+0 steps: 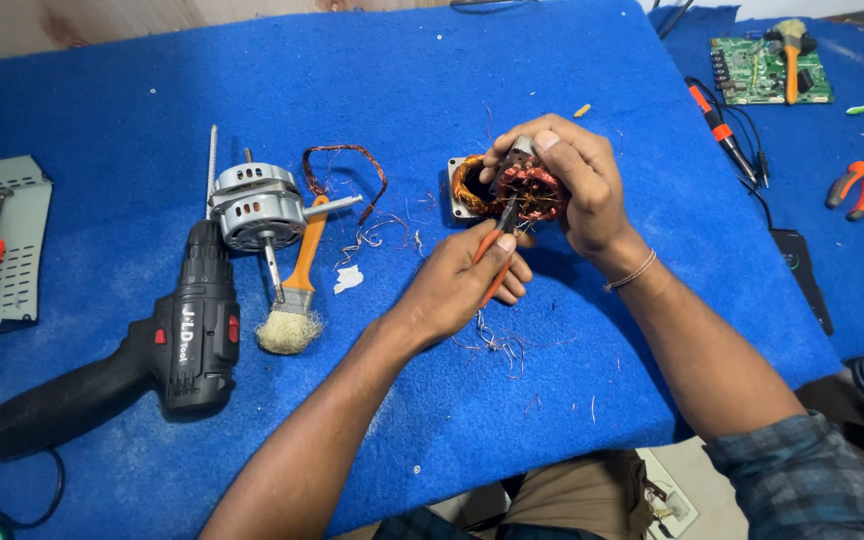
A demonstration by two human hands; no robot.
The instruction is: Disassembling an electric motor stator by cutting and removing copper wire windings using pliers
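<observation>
My right hand (570, 180) grips a small motor stator (492, 187) with copper windings, tilted up off the blue mat (402, 90). My left hand (464, 280) is closed around orange-handled cutters (498, 243), whose jaws touch the copper wire at the stator's lower side. Loose wire scraps (497, 345) lie on the mat just below my left hand.
A grey motor housing with a shaft (257, 205), an orange-handled brush (297, 290) and a black cordless drill (152, 360) lie left. A soldering iron (717, 125), circuit board (767, 70) and orange pliers (857, 182) lie right. A grey vented panel (12, 240) sits far left.
</observation>
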